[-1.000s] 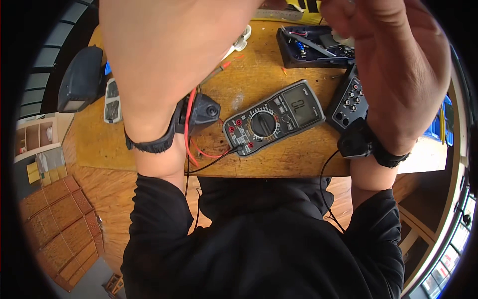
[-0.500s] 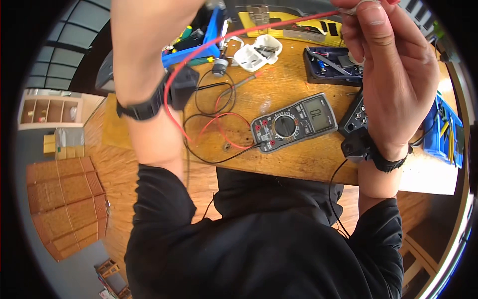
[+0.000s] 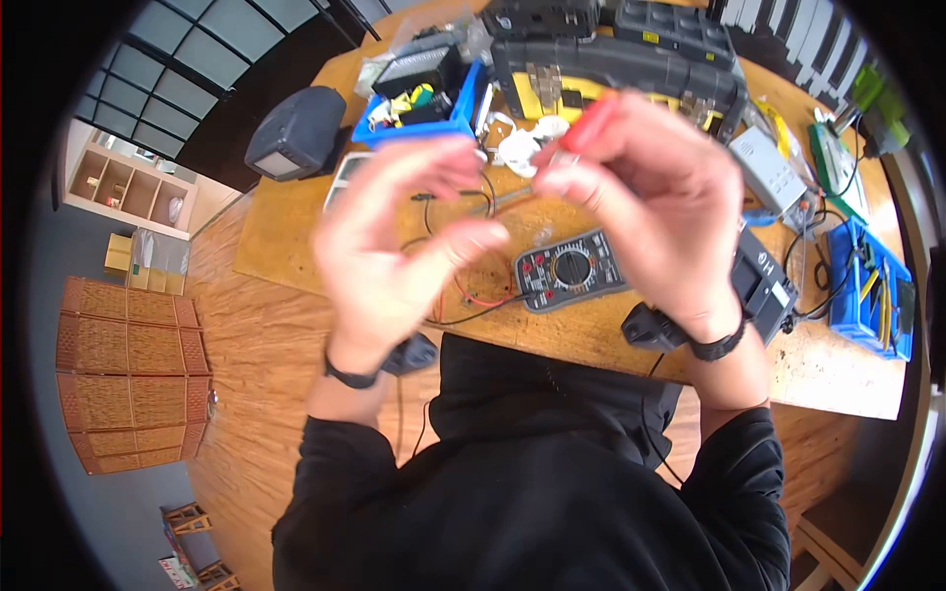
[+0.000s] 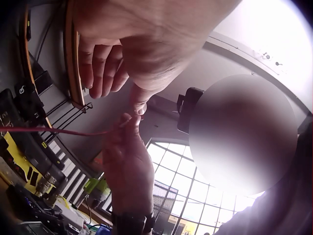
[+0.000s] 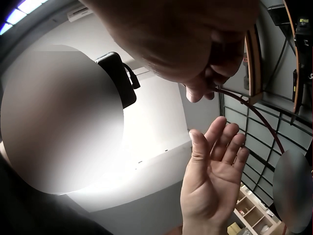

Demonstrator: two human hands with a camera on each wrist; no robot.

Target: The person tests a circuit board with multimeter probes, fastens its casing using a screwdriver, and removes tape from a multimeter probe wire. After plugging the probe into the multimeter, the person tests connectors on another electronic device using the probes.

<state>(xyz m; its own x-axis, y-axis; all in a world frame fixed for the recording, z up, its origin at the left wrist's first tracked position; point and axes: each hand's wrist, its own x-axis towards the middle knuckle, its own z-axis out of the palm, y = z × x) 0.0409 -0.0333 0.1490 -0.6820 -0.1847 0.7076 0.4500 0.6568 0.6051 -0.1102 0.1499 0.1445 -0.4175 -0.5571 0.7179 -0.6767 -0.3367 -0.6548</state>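
My right hand [image 3: 655, 202] is raised over the table, with a red wire [image 4: 58, 130] pinched between thumb and fingers. In the left wrist view the wire runs off to the left from those fingertips. My left hand [image 3: 379, 241] is open beside it, thumb apart from the fingers and nothing in its palm, as the right wrist view also shows. Below the hands lies a digital multimeter [image 3: 572, 271], its screen hidden behind my right hand. A black lead [image 3: 473, 317] is plugged into it. Both hands are blurred in the head view.
A blue bin of tools [image 3: 422, 130] and a dark box-like device [image 3: 296, 133] stand at the back left. Behind my hands is a black and yellow case [image 3: 631, 64]. Another blue bin [image 3: 867, 295] sits at the right edge, near a grey box [image 3: 767, 169].
My left hand has come down into the head view and is open. My right hand has moved left and nearer to me, still pinching the red wire. The head view takes in more of the table's far side.
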